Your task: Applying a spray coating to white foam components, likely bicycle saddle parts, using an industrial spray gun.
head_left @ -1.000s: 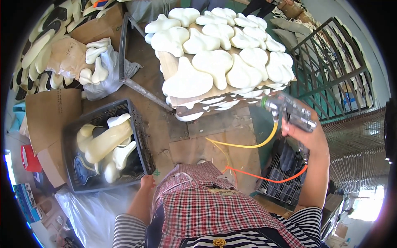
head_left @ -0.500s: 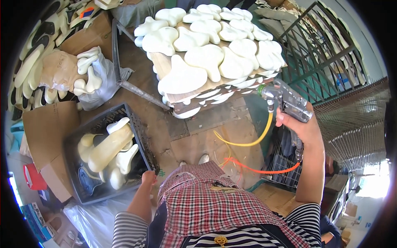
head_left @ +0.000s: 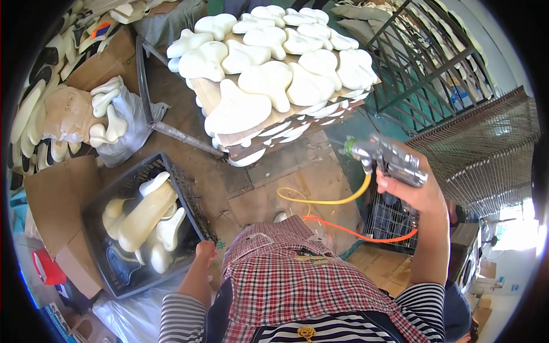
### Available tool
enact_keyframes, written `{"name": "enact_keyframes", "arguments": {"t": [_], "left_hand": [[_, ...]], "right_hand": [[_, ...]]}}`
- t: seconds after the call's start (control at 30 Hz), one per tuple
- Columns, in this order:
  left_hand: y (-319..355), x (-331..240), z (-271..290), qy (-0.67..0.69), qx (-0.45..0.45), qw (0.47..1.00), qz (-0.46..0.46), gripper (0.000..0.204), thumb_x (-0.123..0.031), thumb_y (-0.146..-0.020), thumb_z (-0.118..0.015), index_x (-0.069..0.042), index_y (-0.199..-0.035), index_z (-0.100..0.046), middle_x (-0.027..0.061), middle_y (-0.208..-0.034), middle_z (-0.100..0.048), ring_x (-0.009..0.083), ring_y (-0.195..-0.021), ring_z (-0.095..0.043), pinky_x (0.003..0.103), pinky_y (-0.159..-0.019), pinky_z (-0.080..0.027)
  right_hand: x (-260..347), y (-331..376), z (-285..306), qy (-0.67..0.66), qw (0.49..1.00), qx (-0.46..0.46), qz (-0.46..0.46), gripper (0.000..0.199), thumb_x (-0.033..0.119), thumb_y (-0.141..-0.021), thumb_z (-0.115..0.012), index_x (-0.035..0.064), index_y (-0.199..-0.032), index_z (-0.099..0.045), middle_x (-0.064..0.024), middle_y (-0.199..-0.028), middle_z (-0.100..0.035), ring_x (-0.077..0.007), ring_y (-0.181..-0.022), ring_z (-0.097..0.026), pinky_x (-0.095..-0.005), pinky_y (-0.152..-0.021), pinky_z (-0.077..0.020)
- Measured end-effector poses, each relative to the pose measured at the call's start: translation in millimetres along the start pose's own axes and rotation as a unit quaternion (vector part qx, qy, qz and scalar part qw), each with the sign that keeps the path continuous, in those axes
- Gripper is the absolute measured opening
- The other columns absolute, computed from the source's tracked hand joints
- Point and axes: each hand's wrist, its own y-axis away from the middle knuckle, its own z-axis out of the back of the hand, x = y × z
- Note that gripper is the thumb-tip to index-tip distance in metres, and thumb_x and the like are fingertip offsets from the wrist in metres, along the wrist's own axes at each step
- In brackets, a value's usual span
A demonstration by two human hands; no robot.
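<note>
In my right hand [head_left: 405, 191] is a metal spray gun [head_left: 394, 160], my fingers closed around its grip. Its green-ringed nozzle points left, toward the near side of a stack topped with white, smooth, lobed foam pieces [head_left: 239, 108]. A yellow hose [head_left: 343, 199] runs down from the gun and an orange hose [head_left: 366, 237] loops below it. My left hand [head_left: 205, 250] is closed low by the near right corner of a black plastic crate [head_left: 191, 211]. Whether it grips the crate or anything else is hidden. Inside the crate lie cream-coloured moulded pieces [head_left: 146, 220].
Cardboard [head_left: 60, 200] stands left of the crate. A metal frame [head_left: 147, 86] stands between the stack and a bag of white pieces [head_left: 117, 126]. At right are a dark rack [head_left: 429, 80] and a bank of thin wire rods [head_left: 486, 154]. Plastic sheeting [head_left: 131, 314] lies below the crate.
The view has shifted, so the stack and crate sit further left in the picture. The spray gun has moved slightly left and down, blurred by motion. Both hands stay closed.
</note>
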Motion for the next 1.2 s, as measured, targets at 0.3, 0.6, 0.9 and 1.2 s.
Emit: {"name": "enact_keyframes", "arguments": {"t": [0.3,0.6,0.9,1.2], "left_hand": [[-40,-18,-20,0.006,0.029,0.999,-0.033,0.017,-0.015,-0.084,-0.056,-0.002,-0.077,-0.063,0.0096,-0.067,-0.062,0.0219,-0.049,-0.062,0.034,-0.039,-0.044],[-54,-54,-64,0.002,-0.006,1.000,-0.029,0.019,-0.017,-0.088,-0.052,-0.002,-0.084,-0.064,0.0093,-0.075,-0.065,0.0226,-0.052,-0.064,0.035,-0.040,-0.047],[-115,-137,-180,-0.055,0.087,0.994,-0.047,0.017,-0.018,-0.086,-0.057,-0.005,-0.087,-0.067,0.0090,-0.074,-0.065,0.0228,-0.054,-0.065,0.037,-0.043,-0.050],[-49,-353,-358,-0.107,0.151,0.954,-0.236,0.023,-0.024,-0.084,-0.059,-0.004,-0.093,-0.066,0.0083,-0.078,-0.065,0.0176,-0.051,-0.061,0.030,-0.043,-0.047]], "right_hand": [[-11,-10,14,0.009,0.999,-0.027,-0.024,0.050,0.002,-0.079,-0.069,0.0007,-0.127,-0.056,0.0009,-0.086,-0.061,-0.0063,-0.074,-0.054,-0.0236,-0.067,-0.0475],[-44,-63,53,-0.031,0.999,-0.014,0.036,0.053,0.003,-0.080,-0.070,0.0003,-0.130,-0.053,-0.0015,-0.102,-0.064,-0.0076,-0.090,-0.056,-0.0256,-0.082,-0.0469],[-98,-122,139,0.069,0.969,0.024,0.235,0.052,0.003,-0.081,-0.067,-0.0009,-0.130,-0.053,-0.0069,-0.097,-0.067,-0.0115,-0.081,-0.058,-0.0281,-0.077,-0.0486],[-239,-33,250,-0.135,0.987,-0.069,-0.046,0.059,0.012,-0.082,-0.068,0.0056,-0.137,-0.047,-0.0104,-0.115,-0.064,-0.0161,-0.102,-0.059,-0.0305,-0.091,-0.0463]]}}
